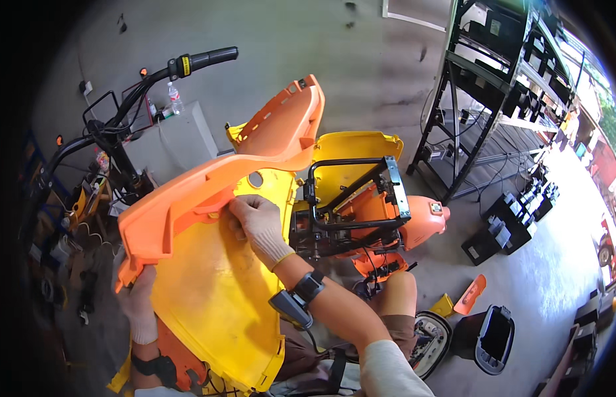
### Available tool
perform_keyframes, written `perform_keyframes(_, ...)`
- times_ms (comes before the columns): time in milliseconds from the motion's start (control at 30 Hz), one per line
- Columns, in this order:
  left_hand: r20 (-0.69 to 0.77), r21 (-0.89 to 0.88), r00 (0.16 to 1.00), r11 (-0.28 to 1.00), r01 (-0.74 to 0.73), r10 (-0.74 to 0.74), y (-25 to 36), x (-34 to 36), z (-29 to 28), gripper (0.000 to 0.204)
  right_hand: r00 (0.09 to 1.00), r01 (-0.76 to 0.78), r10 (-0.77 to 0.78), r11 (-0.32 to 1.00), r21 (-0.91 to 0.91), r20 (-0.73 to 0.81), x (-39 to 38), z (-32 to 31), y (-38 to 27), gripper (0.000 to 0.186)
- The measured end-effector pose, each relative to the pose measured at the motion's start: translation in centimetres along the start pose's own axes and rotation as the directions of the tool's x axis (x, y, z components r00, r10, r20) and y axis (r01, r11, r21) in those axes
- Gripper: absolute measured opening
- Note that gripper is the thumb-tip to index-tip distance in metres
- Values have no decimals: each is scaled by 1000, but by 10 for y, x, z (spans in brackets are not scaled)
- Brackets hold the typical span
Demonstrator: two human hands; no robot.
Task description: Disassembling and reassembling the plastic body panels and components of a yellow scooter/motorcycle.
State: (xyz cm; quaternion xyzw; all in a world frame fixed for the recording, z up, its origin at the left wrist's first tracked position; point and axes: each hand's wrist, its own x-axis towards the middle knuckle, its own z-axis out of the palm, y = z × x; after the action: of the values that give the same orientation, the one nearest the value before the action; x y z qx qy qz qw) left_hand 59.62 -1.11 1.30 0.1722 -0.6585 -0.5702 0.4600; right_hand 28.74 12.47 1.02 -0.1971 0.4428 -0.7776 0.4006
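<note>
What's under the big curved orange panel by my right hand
Below the orange panel shows a large yellow panel, with your gloved right hand over it. Whatever the orange panel itself covers is hidden, so I can't tell.

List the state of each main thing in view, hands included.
Left hand: gloved, blurred, grip unclear
Right hand: gloved, fingers curled at orange panel
Orange panel: raised, tilted
Yellow panel: tilted, partly covered
Frame: exposed
Bottle: upright
Shelf: loaded
</note>
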Motion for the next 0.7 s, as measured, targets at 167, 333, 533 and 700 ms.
perform_keyframes(167,-297,-687,859,718,111,-417,5,-5,11,32,993,38,-53,989,-145,-101,-3,2,4,23)
perform_keyframes(333,-130,505,992,861,64,2,5,-9,18,56,996,-83,82,996,-14,-24,3,-4,7,23)
perform_keyframes(533,106,172,975,963,-209,193,-12,-12,2,51,954,225,-271,928,-297,-126,2,-5,25,25)
perform_keyframes(700,63,494,960,827,-268,273,-13,-11,-7,44,878,339,-465,771,-540,-113,9,-3,30,29)
